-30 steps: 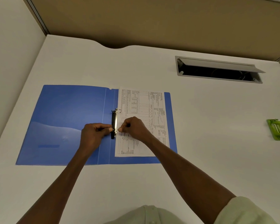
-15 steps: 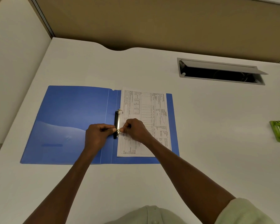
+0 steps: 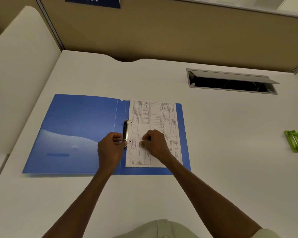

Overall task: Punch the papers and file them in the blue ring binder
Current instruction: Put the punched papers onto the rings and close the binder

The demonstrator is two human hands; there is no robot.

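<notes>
A thin blue plastic ring binder (image 3: 79, 133) lies opened flat on the white worktop (image 3: 213, 134), its two covers spread left and right. Along its spine sits a short black-and-metal two-ring mechanism (image 3: 126, 131), with one ring at the far end and one at the near end. A stack of white printed papers (image 3: 155, 117), covered in tables and fine text, rests on the right-hand cover with its left edge against the rings.

The left hand (image 3: 110, 148) lies on the spine area just left of the mechanism, its fingers curled with the fingertips at the near ring; whether they actually pinch the ring cannot be told. The right hand (image 3: 155, 143) rests on the papers just right of that same ring, fingers curled loosely, thumb and forefinger tips down on the sheet near its punched edge. The two hands are near one another, with the near ring between them.

Well apart to the right, close to the worktop's edge, stands a small lime-green plastic hole punch (image 3: 297, 140). Beyond the binder, a grey rectangular cable hatch (image 3: 230, 80) set in the worktop stands open, dark inside. A tan partition wall (image 3: 179, 31) backs the worktop, bearing a blue sign (image 3: 93, 1) at the top.
</notes>
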